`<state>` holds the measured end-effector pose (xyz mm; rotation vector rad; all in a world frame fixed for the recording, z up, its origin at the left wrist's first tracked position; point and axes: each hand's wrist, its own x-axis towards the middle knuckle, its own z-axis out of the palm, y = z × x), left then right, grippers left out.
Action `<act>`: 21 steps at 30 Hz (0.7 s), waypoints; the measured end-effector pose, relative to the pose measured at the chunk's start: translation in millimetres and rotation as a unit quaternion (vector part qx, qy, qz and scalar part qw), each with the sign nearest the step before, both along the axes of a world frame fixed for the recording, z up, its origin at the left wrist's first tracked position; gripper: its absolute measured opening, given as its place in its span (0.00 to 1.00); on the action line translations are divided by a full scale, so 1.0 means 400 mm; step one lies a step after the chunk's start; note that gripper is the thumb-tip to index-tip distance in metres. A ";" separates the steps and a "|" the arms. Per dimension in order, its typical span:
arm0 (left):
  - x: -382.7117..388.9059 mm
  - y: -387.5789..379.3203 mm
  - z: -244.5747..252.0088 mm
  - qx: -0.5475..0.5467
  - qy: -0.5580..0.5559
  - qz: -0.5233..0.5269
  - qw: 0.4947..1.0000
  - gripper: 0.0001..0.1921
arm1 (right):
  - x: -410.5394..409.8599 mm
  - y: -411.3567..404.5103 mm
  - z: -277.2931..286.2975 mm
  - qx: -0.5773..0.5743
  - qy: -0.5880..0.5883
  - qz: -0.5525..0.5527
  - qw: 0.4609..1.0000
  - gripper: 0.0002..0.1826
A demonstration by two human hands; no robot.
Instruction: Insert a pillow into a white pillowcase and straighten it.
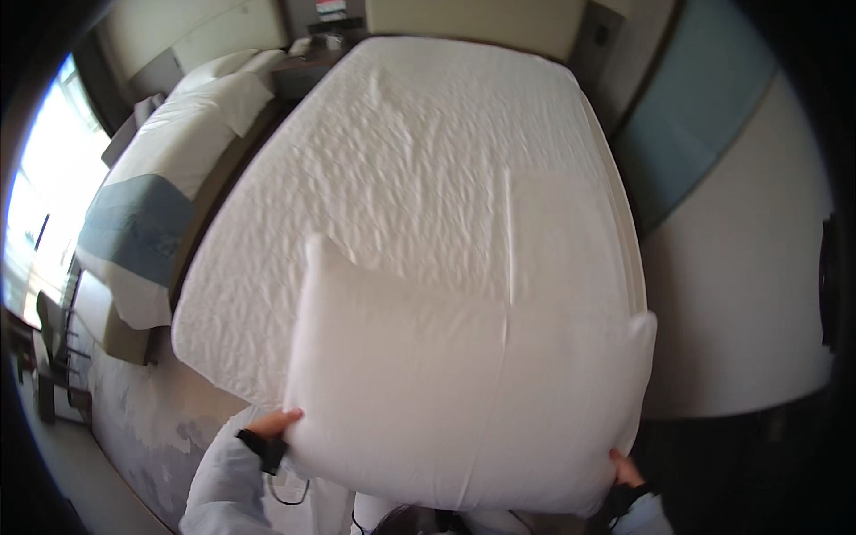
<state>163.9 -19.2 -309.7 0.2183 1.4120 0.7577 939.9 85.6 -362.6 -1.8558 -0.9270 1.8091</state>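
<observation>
A plump white pillow (408,388) is held up in front of me, over the near end of a bed. My left hand (273,424) grips its left edge, with the thumb lying on the front face. At the lower right side, my right hand (627,469) holds the opposite edge. Most fingers of both hands are hidden behind the pillow. Beyond it lies a mattress (374,160) in a wrinkled white cover. A flat, folded white cloth (562,227) rests on the right part of the mattress, partly hidden by the pillow.
To the left stands a second bed (180,147) with white bedding and a blue-grey runner (137,224). A nightstand (301,77) sits between the beds at the far end. Patterned carpet (160,421) covers the floor at left. A wall (742,281) rises on the right.
</observation>
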 end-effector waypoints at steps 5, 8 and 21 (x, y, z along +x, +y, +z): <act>0.089 -0.034 0.062 -0.035 -0.002 0.053 0.998 0.32 | -0.110 0.072 0.056 0.017 0.096 -0.075 0.992 0.28; 0.208 -0.002 0.309 -0.020 0.008 0.087 0.996 0.32 | -0.169 0.155 0.304 -0.023 0.111 -0.113 0.987 0.26; 0.246 -0.103 0.295 0.002 -0.026 0.298 0.954 0.29 | -0.299 0.445 0.385 -0.019 0.115 0.062 0.991 0.28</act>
